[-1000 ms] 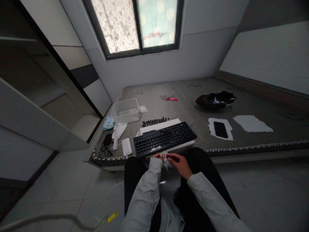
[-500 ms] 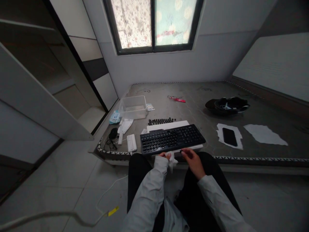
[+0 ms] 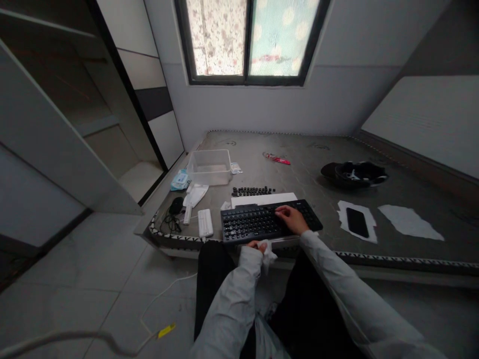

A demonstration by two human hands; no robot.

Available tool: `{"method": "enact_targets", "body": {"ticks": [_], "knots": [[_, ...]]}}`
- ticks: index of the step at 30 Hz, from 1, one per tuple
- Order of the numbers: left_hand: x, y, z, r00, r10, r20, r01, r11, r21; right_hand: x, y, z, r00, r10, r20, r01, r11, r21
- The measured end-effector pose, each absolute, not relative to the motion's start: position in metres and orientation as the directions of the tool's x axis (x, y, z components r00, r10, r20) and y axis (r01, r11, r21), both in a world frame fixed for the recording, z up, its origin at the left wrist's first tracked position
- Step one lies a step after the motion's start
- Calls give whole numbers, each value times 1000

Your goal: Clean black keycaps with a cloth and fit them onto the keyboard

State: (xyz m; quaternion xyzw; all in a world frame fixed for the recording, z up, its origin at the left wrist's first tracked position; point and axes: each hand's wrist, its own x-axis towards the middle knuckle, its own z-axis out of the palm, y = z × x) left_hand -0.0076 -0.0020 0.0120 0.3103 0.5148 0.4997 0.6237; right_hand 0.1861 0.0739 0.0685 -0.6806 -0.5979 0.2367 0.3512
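The black keyboard (image 3: 254, 224) lies near the bed's front edge, partly on a white sheet. My right hand (image 3: 292, 219) is over its middle right part, thumb and fingers pinched at the keys. A small black keycap showed in this pinch earlier; against the dark keys it is hard to make out now. Below the keyboard's front edge, my left hand (image 3: 258, 245) is closed around a crumpled white tissue (image 3: 268, 255). Loose black keycaps (image 3: 252, 191) lie in rows behind the keyboard.
A clear plastic box (image 3: 209, 167), blue pack (image 3: 180, 180), black mouse (image 3: 175, 205) and white power strip (image 3: 205, 223) are at left. To the right are a black cap (image 3: 354, 175), a phone (image 3: 357, 222) on paper and another paper sheet (image 3: 410, 222). A cable (image 3: 67, 335) hangs over the floor.
My right hand has moved up and forward from in front of the keyboard onto its keys, carrying the small black keycap. My left hand still holds the tissue. The view has shifted slightly.
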Motion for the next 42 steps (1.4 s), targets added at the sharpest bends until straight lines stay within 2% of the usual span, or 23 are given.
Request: {"method": "enact_targets", "body": {"ticks": [6, 22, 30, 42], "knots": [[-14, 3, 1, 76, 950, -303, -329, 311, 892, 178, 104, 76, 166, 984, 63, 734, -81, -675], [-13, 5, -4, 60, 956, -288, -359, 290, 887, 169, 109, 76, 232, 973, 6, 767, -179, -616], [-16, 3, 16, 50, 935, -352, -345, 347, 872, 170, 113, 79, 281, 959, -34, 765, -245, -596], [-18, -1, 24, 40, 942, -334, -383, 323, 865, 180, 117, 75, 309, 947, -84, 772, -301, -560]]}}
